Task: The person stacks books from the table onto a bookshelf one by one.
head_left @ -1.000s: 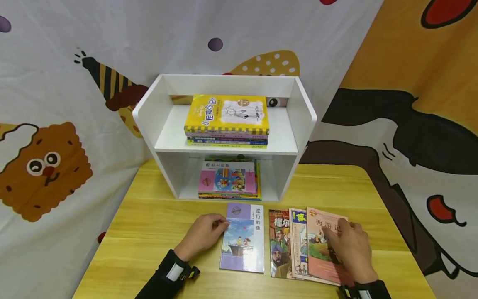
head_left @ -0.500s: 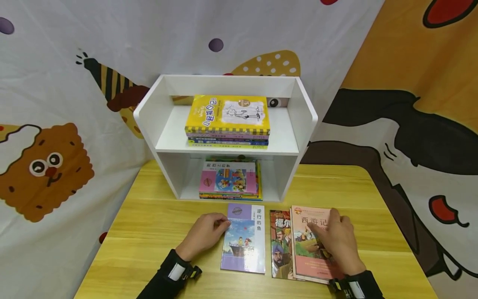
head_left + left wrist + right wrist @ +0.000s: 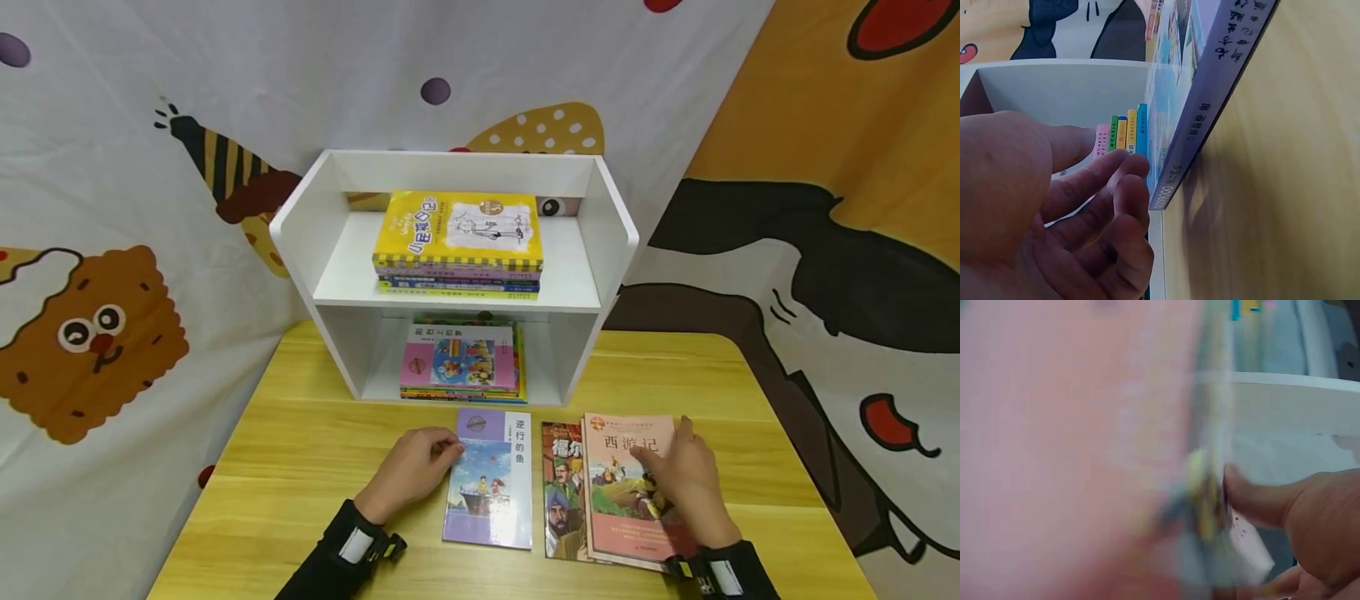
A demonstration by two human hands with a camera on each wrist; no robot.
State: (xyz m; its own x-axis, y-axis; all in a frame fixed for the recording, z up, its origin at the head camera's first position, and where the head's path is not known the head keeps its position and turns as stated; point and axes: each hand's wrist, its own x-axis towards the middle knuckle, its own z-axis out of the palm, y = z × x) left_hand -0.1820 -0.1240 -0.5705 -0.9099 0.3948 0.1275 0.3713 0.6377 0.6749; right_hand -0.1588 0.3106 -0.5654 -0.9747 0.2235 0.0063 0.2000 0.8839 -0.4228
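My left hand (image 3: 412, 471) rests on the table by the left edge of a purple paperback book (image 3: 487, 500). In the left wrist view, loosely bent fingers (image 3: 1129, 194) lie close to its spine (image 3: 1200, 119). At the right, a pink book (image 3: 626, 533) lies over another book, of which only a thin edge shows. A comic book (image 3: 562, 500) with a turbaned figure sticks out to their left. My right hand (image 3: 686, 479) is at the pink book's right side, thumb over the cover and index finger stretched past the edge. The right wrist view is blurred; its thumb (image 3: 1260, 497) shows beside the cover.
Behind the books stands a white two-tier shelf (image 3: 345, 287). Its upper level bears a stack topped by a yellow book (image 3: 457, 229); the lower one has a stack with a pink-and-white book (image 3: 420, 367) on top. A printed cloth (image 3: 247, 100) hangs behind the wooden table (image 3: 307, 450).
The pink book has slid left over the blue-and-white book, covering it. Since then my right hand has shifted slightly right while the pink book stays put. My left hand keeps its place.
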